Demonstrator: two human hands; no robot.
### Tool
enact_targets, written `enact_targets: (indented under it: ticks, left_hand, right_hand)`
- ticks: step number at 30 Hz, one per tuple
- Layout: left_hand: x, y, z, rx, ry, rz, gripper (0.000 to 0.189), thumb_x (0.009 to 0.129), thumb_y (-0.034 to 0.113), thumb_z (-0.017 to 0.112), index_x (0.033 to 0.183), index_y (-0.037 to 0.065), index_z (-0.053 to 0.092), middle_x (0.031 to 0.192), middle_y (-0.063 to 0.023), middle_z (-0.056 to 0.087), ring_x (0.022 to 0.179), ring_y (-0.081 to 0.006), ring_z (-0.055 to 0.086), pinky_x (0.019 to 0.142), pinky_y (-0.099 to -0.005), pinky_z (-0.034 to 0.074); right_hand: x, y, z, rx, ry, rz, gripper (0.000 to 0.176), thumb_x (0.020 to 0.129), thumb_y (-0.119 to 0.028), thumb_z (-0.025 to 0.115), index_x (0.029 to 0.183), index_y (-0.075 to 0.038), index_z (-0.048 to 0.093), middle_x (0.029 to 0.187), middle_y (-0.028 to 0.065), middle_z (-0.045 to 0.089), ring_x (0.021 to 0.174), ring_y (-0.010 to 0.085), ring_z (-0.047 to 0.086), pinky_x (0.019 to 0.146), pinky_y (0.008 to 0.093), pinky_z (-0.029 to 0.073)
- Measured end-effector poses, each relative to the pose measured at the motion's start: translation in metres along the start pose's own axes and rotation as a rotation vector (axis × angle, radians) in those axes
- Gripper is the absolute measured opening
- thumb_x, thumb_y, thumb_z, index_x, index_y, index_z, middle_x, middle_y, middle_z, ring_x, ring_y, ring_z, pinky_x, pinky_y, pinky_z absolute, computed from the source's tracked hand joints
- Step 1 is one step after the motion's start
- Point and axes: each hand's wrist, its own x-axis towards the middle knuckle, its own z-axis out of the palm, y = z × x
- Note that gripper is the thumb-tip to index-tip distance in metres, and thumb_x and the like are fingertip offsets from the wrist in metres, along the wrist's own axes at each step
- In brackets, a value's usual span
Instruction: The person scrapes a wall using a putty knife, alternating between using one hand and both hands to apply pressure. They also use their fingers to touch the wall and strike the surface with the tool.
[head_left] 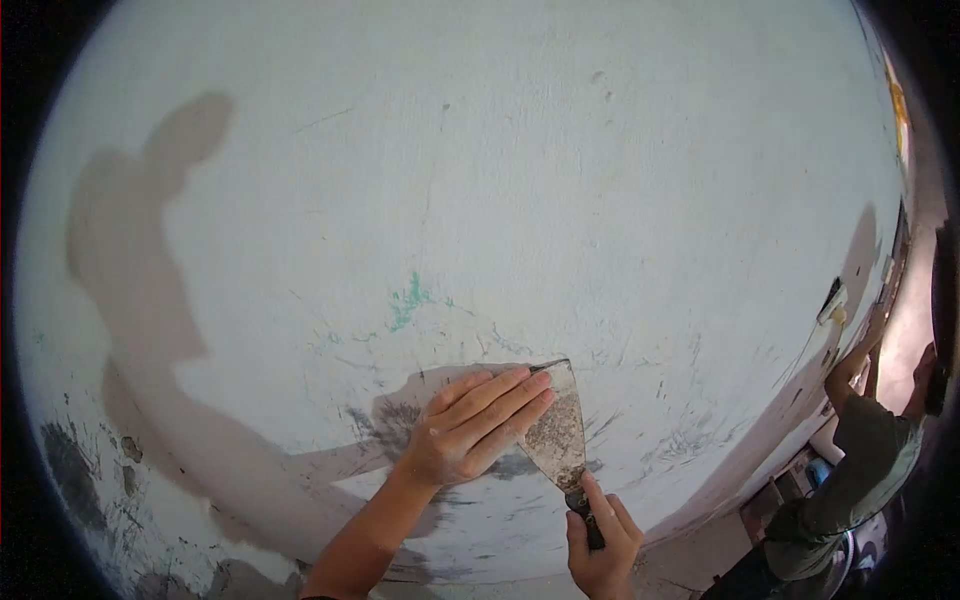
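Note:
A wide metal scraper [556, 432] lies with its blade against the pale wall [640, 200], its broad edge pointing up. My right hand [606, 548] is wrapped round the black handle at the bottom. Fingers outstretched, my left hand [480, 425] rests on the upper left part of the blade and covers that corner. Whitish residue and dark specks coat the blade. Dark scuff marks [395, 425] show on the wall around my left hand, and a green paint patch [410, 302] sits above it.
On the right, another person [862, 470] in a dark top reaches toward the wall, near a scraper-like tool [832, 302]. Shadows fall across the wall at left. Chipped, dark patches [72, 475] mark the lower left. Assorted items stand behind the person.

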Motion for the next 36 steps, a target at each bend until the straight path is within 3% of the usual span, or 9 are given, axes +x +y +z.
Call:
enact_targets:
  ticks: [1,3,6,17,23,28,32,34,36]
  left_hand:
    - [0.002,-0.001,0.000,-0.001,0.002,0.003,0.025,0.079,0.015,0.066,0.103,0.017,0.071,0.113,0.0023,0.067,0.111,-0.0141,0.058,0.098,-0.0300,0.041]
    - [0.003,0.001,-0.001,0.059,0.001,0.008,0.025,0.078,0.014,0.068,0.102,0.017,0.071,0.113,0.0023,0.067,0.113,-0.0143,0.057,0.101,-0.0317,0.040]
    - [0.003,0.000,-0.001,0.092,0.015,0.011,0.026,0.084,0.017,0.063,0.109,0.020,0.068,0.118,0.0061,0.065,0.118,-0.0094,0.053,0.107,-0.0286,0.035]
    - [0.007,0.003,0.000,0.024,-0.043,0.012,0.025,0.082,0.015,0.064,0.105,0.017,0.069,0.116,0.0030,0.066,0.114,-0.0130,0.056,0.104,-0.0316,0.037]
    - [0.007,0.004,0.003,0.048,0.022,0.004,0.030,0.080,0.012,0.066,0.108,0.020,0.069,0.121,0.0046,0.063,0.120,-0.0112,0.052,0.106,-0.0298,0.037]
    - [-0.008,0.001,0.006,0.075,0.044,0.099,0.029,0.079,0.015,0.068,0.107,0.021,0.069,0.121,0.0063,0.062,0.119,-0.0114,0.051,0.106,-0.0300,0.039]
    - [-0.005,0.002,0.005,0.013,-0.019,0.147,0.031,0.077,0.016,0.070,0.108,0.022,0.068,0.120,0.0021,0.062,0.116,-0.0158,0.053,0.100,-0.0327,0.044]
    - [0.001,0.006,0.001,0.027,-0.057,0.144,0.033,0.077,0.016,0.070,0.109,0.022,0.068,0.121,0.0020,0.062,0.117,-0.0157,0.052,0.098,-0.0333,0.046]
    - [0.004,0.012,0.004,-0.077,-0.063,0.084,0.033,0.077,0.015,0.068,0.110,0.022,0.068,0.122,0.0014,0.061,0.117,-0.0162,0.053,0.100,-0.0336,0.046]
  right_hand:
    - [0.003,0.004,0.006,-0.002,0.003,-0.001,0.054,0.090,-0.002,0.056,0.141,-0.010,0.041,0.072,0.0080,0.052,0.052,0.0133,0.044,0.048,0.0250,0.038]
    - [0.001,0.008,0.021,0.024,0.093,0.058,0.049,0.078,-0.001,0.068,0.126,-0.002,0.057,0.072,0.0094,0.057,0.056,0.0177,0.055,0.050,0.0271,0.045]
    - [-0.004,0.010,0.032,0.015,0.115,0.050,0.051,0.078,-0.001,0.068,0.127,-0.002,0.056,0.074,0.0094,0.057,0.056,0.0176,0.055,0.051,0.0272,0.045]
    - [0.003,-0.015,0.003,0.099,-0.015,0.144,0.052,0.080,0.006,0.062,0.130,0.003,0.050,0.080,0.0141,0.058,0.062,0.0199,0.055,0.054,0.0289,0.046]
    - [0.013,0.006,0.030,-0.018,0.234,-0.028,0.052,0.080,0.006,0.063,0.130,0.003,0.050,0.080,0.0137,0.058,0.063,0.0191,0.054,0.054,0.0267,0.045]
    - [0.004,0.002,0.016,0.038,0.208,0.011,0.051,0.080,0.006,0.062,0.130,0.004,0.050,0.080,0.0134,0.057,0.064,0.0188,0.053,0.056,0.0264,0.044]
    - [-0.018,0.003,0.007,0.034,0.150,0.085,0.052,0.081,0.005,0.061,0.131,0.006,0.047,0.079,0.0130,0.057,0.063,0.0166,0.054,0.053,0.0267,0.044]
    - [-0.022,0.004,0.008,0.317,0.206,0.309,0.056,0.082,0.005,0.060,0.135,0.007,0.041,0.080,0.0121,0.058,0.059,0.0135,0.054,0.052,0.0274,0.044]
    - [-0.013,0.000,0.003,0.472,0.151,0.378,0.058,0.085,0.003,0.056,0.139,0.006,0.034,0.080,0.0099,0.058,0.058,0.0112,0.052,0.050,0.0260,0.043]
